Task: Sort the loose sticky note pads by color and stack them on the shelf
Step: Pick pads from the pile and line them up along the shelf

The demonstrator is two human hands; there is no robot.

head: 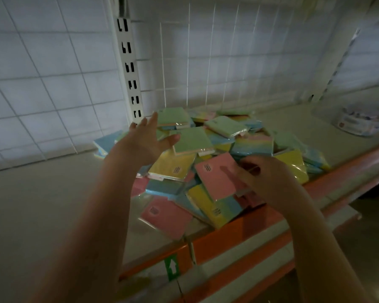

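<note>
1. Left hand [143, 142] was released, fingers spread and straight, held above the left edge of the pile of sticky note pads [217, 162]; contact with a pad could not be told.
2. Right hand [265, 178] grasped a pink pad [219, 176], thumb on its top face, above the pile's front.
3. The pile lay mixed, unsorted, on the shelf [53, 204] near its orange front edge [239, 235].
4. A clear tub [359, 121] stood well apart at far right.

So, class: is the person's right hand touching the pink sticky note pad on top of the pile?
Touching. The head view shows the right hand with its fingers curled over the right edge of the pink pad.
</note>
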